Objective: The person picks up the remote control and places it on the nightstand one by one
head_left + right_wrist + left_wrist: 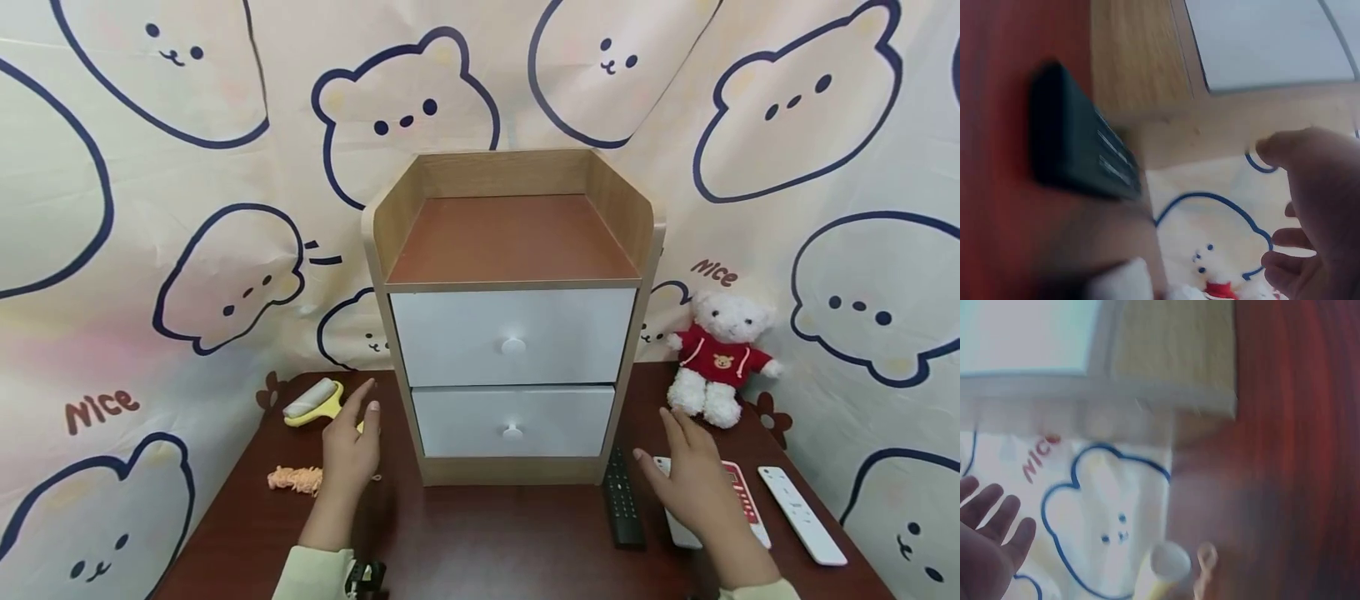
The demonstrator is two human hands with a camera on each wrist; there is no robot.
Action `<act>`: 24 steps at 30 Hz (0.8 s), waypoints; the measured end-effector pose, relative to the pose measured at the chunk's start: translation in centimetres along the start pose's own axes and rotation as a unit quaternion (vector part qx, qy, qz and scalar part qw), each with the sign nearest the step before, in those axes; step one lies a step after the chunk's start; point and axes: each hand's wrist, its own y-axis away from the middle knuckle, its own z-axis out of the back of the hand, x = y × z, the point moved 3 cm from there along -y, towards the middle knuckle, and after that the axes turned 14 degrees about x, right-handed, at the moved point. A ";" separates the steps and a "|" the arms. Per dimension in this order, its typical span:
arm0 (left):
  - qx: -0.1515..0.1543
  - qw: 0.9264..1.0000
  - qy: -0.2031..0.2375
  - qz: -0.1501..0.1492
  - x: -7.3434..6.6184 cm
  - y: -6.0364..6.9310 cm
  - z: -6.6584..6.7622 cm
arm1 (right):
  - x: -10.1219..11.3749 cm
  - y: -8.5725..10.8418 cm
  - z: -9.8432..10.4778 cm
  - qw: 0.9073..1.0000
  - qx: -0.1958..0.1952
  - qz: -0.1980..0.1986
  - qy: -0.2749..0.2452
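Note:
A small wooden cabinet with two white drawers stands between my hands; both drawers are pushed in. My left hand hovers off its left side, fingers spread and holding nothing. Close by that hand lie a lint roller with a yellow handle and a bundle of peach-coloured cord, each partly covered by it. On the other side, my right hand is held above a white and red calculator, hiding part of it. Its fingers are extended and grip nothing. A black remote control lies beside the cabinet's right foot.
A white remote control lies near the right edge of the dark red-brown table. Behind it a white teddy bear in a red top sits against the patterned wall cloth. The cabinet's top shelf has raised sides.

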 end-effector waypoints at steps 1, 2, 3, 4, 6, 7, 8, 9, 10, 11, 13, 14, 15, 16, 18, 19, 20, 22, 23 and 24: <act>-0.010 1.000 0.023 -0.003 -0.4 0.1 -0.1 | 0.3 0.5 -0.3 1.000 -0.006 -0.001 -0.005; -0.019 0.999 0.047 -0.007 -0.9 0.2 -0.3 | 0.6 0.9 -0.6 1.000 -0.013 -0.005 -0.009; -0.029 0.997 0.066 -0.012 -1.4 0.2 -0.4 | 0.8 1.2 -0.9 1.000 -0.017 -0.008 -0.015; -0.038 0.995 0.086 -0.016 -1.8 0.2 -0.5 | 1.0 1.5 -1.3 1.000 -0.021 -0.011 -0.020; -0.050 0.990 0.125 -0.030 -2.6 0.1 -0.7 | 1.4 2.0 -1.8 0.999 -0.024 -0.019 -0.031; -0.053 0.987 0.147 -0.039 -2.9 0.0 -0.8 | 1.6 2.2 -2.1 0.999 -0.027 -0.024 -0.035; -0.056 0.982 0.171 -0.049 -3.2 -0.1 -0.9 | 1.7 2.4 -2.3 0.998 -0.026 -0.030 -0.040; -0.059 0.978 0.192 -0.059 -3.5 -0.2 -1.1 | 1.9 2.6 -2.6 0.998 -0.024 -0.036 -0.046; -0.060 0.973 0.213 -0.070 -3.8 -0.4 -1.2 | 2.0 2.7 -2.8 0.998 -0.021 -0.042 -0.051; -0.061 0.967 0.232 -0.082 -4.1 -0.5 -1.3 | 2.0 2.9 -3.0 0.997 -0.017 -0.049 -0.056; -0.065 0.958 0.262 -0.101 -4.5 -0.8 -1.5 | 2.2 3.2 -3.4 0.996 -0.001 -0.069 -0.064; -0.066 0.954 0.272 -0.106 -4.8 -0.9 -1.6 | 2.2 3.3 -3.6 0.995 0.009 -0.079 -0.067; -0.068 0.952 0.277 -0.108 -5.0 -1.0 -1.7 | 2.3 3.5 -3.8 0.993 0.020 -0.089 -0.070; -0.069 0.951 0.281 -0.108 -5.2 -1.0 -1.7 | 2.4 3.6 -4.1 0.992 0.029 -0.098 -0.072; -0.073 0.948 0.291 -0.107 -5.6 -1.2 -1.9 | 2.5 3.9 -4.5 0.990 0.043 -0.112 -0.072; -0.074 0.946 0.297 -0.105 -5.8 -1.2 -2.0 | 2.6 4.0 -4.8 0.990 0.046 -0.116 -0.071; -0.077 0.944 0.304 -0.103 -5.9 -1.2 -2.1 | 2.6 4.2 -5.0 0.989 0.047 -0.120 -0.069; -0.083 0.936 0.327 -0.102 -6.1 -1.4 -2.3 | 2.8 4.4 -5.5 0.989 0.047 -0.126 -0.066; -0.086 0.930 0.341 -0.103 -6.2 -1.5 -2.4 | 2.9 4.5 -5.7 0.989 0.048 -0.129 -0.061; -0.088 0.924 0.356 -0.105 -6.3 -1.6 -2.6 | 3.0 4.6 -5.9 0.988 0.048 -0.134 -0.058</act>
